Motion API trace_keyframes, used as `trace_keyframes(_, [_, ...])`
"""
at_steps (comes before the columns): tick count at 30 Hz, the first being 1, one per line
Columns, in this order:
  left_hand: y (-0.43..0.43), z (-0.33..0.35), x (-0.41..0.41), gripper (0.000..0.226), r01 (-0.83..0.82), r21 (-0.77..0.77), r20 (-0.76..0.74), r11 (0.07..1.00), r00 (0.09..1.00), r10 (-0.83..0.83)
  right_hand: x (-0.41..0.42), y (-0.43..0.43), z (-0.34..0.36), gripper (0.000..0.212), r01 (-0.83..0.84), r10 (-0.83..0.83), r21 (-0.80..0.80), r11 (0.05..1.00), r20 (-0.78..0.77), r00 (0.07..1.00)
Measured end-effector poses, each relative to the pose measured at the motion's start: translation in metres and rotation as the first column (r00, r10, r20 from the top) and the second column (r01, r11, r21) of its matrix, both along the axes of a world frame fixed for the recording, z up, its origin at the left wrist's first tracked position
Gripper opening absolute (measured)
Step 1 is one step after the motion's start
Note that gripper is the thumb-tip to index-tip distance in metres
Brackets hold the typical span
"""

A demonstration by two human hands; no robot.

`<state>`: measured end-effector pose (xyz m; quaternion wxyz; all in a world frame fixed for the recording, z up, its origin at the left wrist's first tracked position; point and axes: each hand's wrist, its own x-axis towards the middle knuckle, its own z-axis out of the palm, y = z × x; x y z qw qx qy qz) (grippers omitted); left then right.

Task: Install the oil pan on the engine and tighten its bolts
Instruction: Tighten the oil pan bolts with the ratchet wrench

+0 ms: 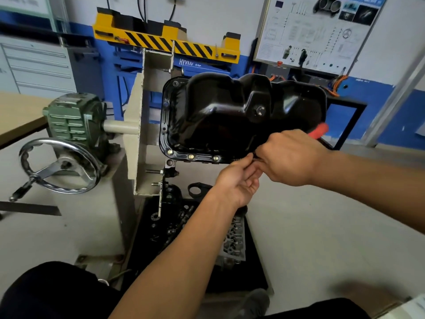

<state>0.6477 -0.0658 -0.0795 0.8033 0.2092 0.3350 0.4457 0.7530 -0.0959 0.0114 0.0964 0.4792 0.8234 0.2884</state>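
The black oil pan [230,111] sits on the engine, which is held in a beige stand [138,125]. Three gold bolts [191,156] stand in the near flange of the pan. My right hand [292,157] grips a tool with a red handle [318,131] at the near flange, right of the bolts. My left hand [239,180] is just below it, palm up, fingertips pinching something small at the flange edge; what it is stays hidden by the fingers.
A green gearbox [73,116] with a chrome handwheel [59,166] sits left of the stand. A black tray [174,226] of engine parts lies on the floor below. A yellow-black striped beam [165,42] and a wall board [317,31] are behind.
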Motion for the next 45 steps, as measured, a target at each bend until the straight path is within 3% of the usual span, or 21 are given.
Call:
trace_keyframes(4, [0.002,0.0,-0.003,0.013,-0.008,-0.021,0.027,1.0,1.0,0.008,-0.006,0.002,-0.015,0.038,0.139,-0.125,0.015,0.99,-0.349,0.929])
trace_keyframes(8, [0.002,-0.002,-0.001,0.01,-0.019,-0.031,0.064,0.999,0.998,0.021,-0.011,0.001,-0.022,0.033,0.216,-0.177,0.022,0.976,-0.49,0.854])
trace_keyframes(15, [0.0,-0.002,0.001,0.009,-0.006,-0.004,0.066,1.0,0.998,0.006,-0.006,0.001,-0.017,0.037,0.233,-0.22,-0.04,0.972,-0.511,0.831])
trace_keyframes(22, [-0.003,-0.006,-0.003,0.02,-0.007,0.064,-0.048,0.998,0.999,0.011,-0.012,-0.004,-0.016,0.032,0.268,-0.274,-0.086,0.959,-0.507,0.817])
trace_keyframes(30, [-0.015,0.003,0.004,0.019,-0.016,0.08,-0.042,0.997,0.999,0.019,-0.019,-0.011,-0.017,0.022,0.304,-0.301,-0.084,0.949,-0.527,0.795])
trace_keyframes(34, [-0.014,0.007,0.005,0.042,-0.046,0.105,-0.064,0.993,0.997,0.053,-0.019,-0.01,-0.019,0.019,0.31,-0.301,-0.075,0.948,-0.536,0.789])
trace_keyframes(38, [-0.016,0.011,0.005,0.024,-0.084,0.105,-0.108,0.991,0.99,0.096,-0.023,-0.008,-0.02,0.019,0.313,-0.282,-0.04,0.949,-0.553,0.784])
trace_keyframes(45, [-0.025,0.02,-0.001,0.02,-0.024,0.11,-0.21,0.994,0.977,0.047,-0.02,-0.014,-0.012,0.022,0.312,-0.319,-0.105,0.944,-0.524,0.79])
